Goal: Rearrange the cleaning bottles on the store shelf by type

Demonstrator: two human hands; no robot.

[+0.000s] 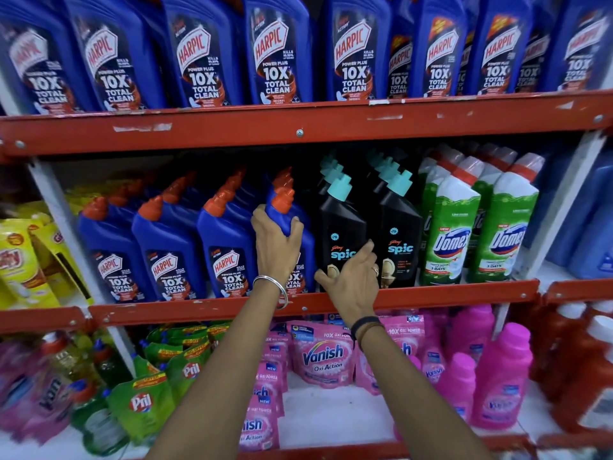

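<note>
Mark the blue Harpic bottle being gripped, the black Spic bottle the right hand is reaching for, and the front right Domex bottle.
Blue Harpic bottle (280,212), head view: blue shoulder below the orange cap.
Black Spic bottle (341,224), head view: upper black body.
Domex bottle (506,240), head view: label logo.

Bright, even store light; sharp centre, soft edges.
Light seems to come from above/front. Deep shadow under the red shelf rail (298,127), so the black bottles (341,227) lose detail at the back. Mild glare on the blue Harpic bottles (275,51) up top. Wide-angle bend w/ blur at lower left pouches (142,403) & right edge.
</note>
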